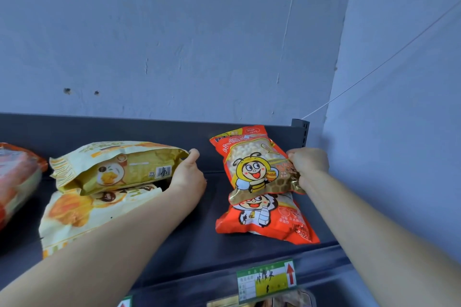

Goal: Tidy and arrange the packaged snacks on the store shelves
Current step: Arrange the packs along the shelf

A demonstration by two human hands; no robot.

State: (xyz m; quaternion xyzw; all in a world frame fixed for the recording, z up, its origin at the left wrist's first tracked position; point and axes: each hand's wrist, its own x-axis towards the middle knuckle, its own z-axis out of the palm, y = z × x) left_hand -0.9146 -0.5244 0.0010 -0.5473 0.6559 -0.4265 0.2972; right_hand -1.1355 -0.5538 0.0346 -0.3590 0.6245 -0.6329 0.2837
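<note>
Apparently to square each stack, the left hand point(188, 174) grips the end of the yellow bag point(119, 167); the right hand point(309, 164) pinches the edge of the bee bag point(257, 164).

The bare left forearm point(112, 239) comes in from the 7 o'clock corner and runs toward 1 o'clock, wrist straight. The left hand point(188, 174) lies side-on, its thumb point(194, 154) raised on top at 12 o'clock. Its fingers are tucked out of sight under the end of a pale yellow crinkled plastic snack bag point(117, 167), which it grips. The bare right forearm point(361, 227) enters from 4 o'clock and stretches toward 11 o'clock. The right hand point(308, 166) is curled into a fist, knuckles up, pinching the crumpled corner of a red-and-yellow plastic snack bag with a cartoon bee point(252, 164) at its 8 o'clock side.
</note>
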